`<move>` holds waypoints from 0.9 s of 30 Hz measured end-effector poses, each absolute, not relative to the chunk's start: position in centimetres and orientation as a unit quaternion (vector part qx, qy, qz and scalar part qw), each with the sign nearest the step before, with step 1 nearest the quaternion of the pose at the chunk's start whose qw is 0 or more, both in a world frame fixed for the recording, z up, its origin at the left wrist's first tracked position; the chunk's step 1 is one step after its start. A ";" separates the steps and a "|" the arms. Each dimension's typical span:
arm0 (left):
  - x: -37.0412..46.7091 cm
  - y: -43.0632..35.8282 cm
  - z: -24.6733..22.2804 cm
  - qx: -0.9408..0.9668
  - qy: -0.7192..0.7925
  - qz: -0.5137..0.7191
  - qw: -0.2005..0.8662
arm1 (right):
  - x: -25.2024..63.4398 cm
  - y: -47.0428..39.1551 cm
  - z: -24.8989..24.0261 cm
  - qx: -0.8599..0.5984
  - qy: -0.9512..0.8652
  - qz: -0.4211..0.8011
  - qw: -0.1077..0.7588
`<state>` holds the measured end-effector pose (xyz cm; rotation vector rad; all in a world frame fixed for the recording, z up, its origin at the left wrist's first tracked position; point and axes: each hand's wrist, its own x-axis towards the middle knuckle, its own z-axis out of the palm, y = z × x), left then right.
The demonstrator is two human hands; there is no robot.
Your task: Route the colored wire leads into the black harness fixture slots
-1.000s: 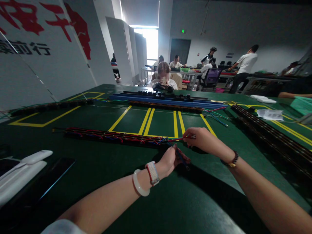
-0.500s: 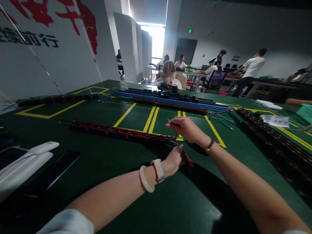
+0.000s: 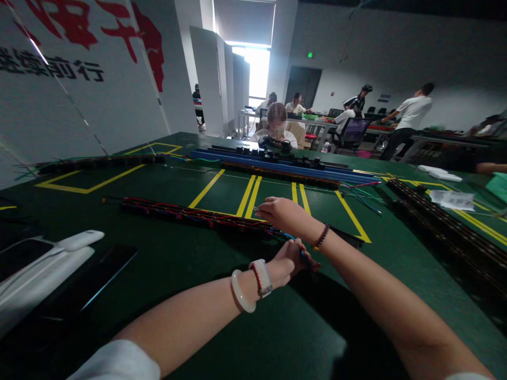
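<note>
A long dark strip [image 3: 190, 212] with red and blue wires along it lies across the green table. At its right end my left hand [image 3: 291, 257] is closed round a blue wire [image 3: 303, 255], whose dark lower end pokes out below the fingers. My right hand [image 3: 287, 215] hovers over the strip near that end, fingers pinched together and pointing left. Something small and pale shows at its fingertips, too small to name. The strip's right end is partly hidden behind my right hand and wrist.
Blue rails [image 3: 269, 164] with black parts on top lie further back. More dark strips [image 3: 447, 227] rest at right, near a white label sheet [image 3: 452, 199]. At left are a white device [image 3: 51, 264] and a dark flat panel [image 3: 106, 279]. A person [image 3: 276, 126] sits opposite.
My right hand has moved left along the strip, away from the wire end. My left hand keeps its grip on the blue wire with little movement. The view has shifted slightly.
</note>
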<state>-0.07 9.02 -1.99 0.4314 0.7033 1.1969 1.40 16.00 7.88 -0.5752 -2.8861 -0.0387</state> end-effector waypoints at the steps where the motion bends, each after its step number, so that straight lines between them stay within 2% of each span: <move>1: -0.1 9.1 -1.9 0.201 0.323 0.546 0.747 | 2.7 16.1 8.1 -0.194 -0.971 0.037 0.133; 4: 0.0 9.4 -1.8 0.201 0.346 0.529 0.749 | 7.2 16.0 7.3 -0.246 -0.925 0.150 0.248; 6: 0.0 9.6 -1.8 0.201 0.353 0.517 0.753 | 9.9 15.6 5.5 -0.333 -0.870 0.181 0.316; 7: 0.0 9.7 -1.8 0.206 0.349 0.517 0.754 | 11.0 15.4 4.5 -0.372 -0.849 0.189 0.323; 11: 0.0 9.6 -1.8 0.223 0.331 0.529 0.748 | 13.1 14.8 0.8 -0.416 -0.843 0.200 0.277; 16: 0.2 9.0 -1.7 0.213 0.334 0.551 0.735 | 12.8 15.2 -0.7 -0.350 -0.912 0.022 0.212; 19: 0.2 8.7 -1.6 0.215 0.356 0.553 0.722 | 12.7 15.7 -1.3 -0.326 -0.928 -0.043 0.174; 27: -2.1 8.8 -0.8 0.321 0.475 0.409 0.710 | 12.1 16.1 -1.8 -0.342 -0.925 -0.068 0.147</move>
